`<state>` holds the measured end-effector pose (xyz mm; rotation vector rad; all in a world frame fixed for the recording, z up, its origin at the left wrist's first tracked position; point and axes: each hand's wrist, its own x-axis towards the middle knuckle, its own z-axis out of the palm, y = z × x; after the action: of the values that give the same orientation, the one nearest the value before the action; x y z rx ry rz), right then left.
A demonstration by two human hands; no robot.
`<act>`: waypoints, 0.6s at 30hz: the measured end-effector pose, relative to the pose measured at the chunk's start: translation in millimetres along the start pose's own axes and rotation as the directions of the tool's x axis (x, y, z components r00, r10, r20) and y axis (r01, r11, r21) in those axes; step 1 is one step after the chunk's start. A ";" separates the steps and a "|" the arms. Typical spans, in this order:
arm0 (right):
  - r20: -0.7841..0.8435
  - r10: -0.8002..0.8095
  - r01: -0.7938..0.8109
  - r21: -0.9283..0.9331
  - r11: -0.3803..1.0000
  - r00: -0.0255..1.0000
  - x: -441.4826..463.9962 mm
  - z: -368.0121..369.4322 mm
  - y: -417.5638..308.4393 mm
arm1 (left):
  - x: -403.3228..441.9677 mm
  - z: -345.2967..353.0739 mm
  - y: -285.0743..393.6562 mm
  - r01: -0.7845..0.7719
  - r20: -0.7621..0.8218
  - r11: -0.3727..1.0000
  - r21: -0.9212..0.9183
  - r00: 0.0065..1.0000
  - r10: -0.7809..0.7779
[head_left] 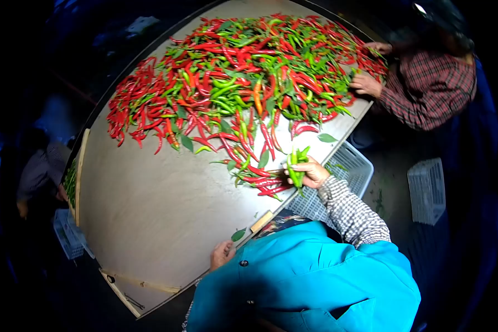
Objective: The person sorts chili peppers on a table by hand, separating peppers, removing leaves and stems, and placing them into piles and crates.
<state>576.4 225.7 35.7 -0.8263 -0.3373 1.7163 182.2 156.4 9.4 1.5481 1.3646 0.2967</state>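
Observation:
My right hand [314, 172] is closed around a bunch of green chili peppers [295, 166], held over the table's near right edge. Just left of it, a small group of red chili peppers [263, 181] lies at the tail of the big heap. That heap of mixed red and green chili peppers [249, 72] covers the far part of the table [155, 210]. My left hand [222, 254] rests at the table's near edge, its fingers curled; whether anything is inside them is hidden. Close beside it lies a loose green leaf [238, 234].
Below the right edge stands a pale plastic crate [359, 166], with another crate [426, 191] farther right. A co-worker in a checked shirt [434, 83] has both hands at the heap. At left are another person [41, 169] and a crate [68, 235]. Wooden strips [261, 221] edge the table.

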 end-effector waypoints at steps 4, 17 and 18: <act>-0.356 -0.082 0.084 -0.010 0.996 0.931 -84.6 -47.1 -19.8 | 24.8 14.3 -0.7 -0.167 -0.180 0.983 0.077 0.967 0.179; -0.692 -0.567 -0.340 -0.718 0.608 0.446 -122.1 -207.8 51.9 | 117.8 28.0 41.1 -0.382 0.073 0.917 0.112 0.924 0.376; -0.602 -0.616 -0.281 -0.792 0.542 0.508 -112.7 -161.1 37.0 | 129.3 29.6 42.0 -0.414 0.049 0.900 0.137 0.910 0.411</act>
<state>670.7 78.7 -62.0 -2.1644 -0.5330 0.5920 271.7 257.3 -24.5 1.9568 1.0494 0.4491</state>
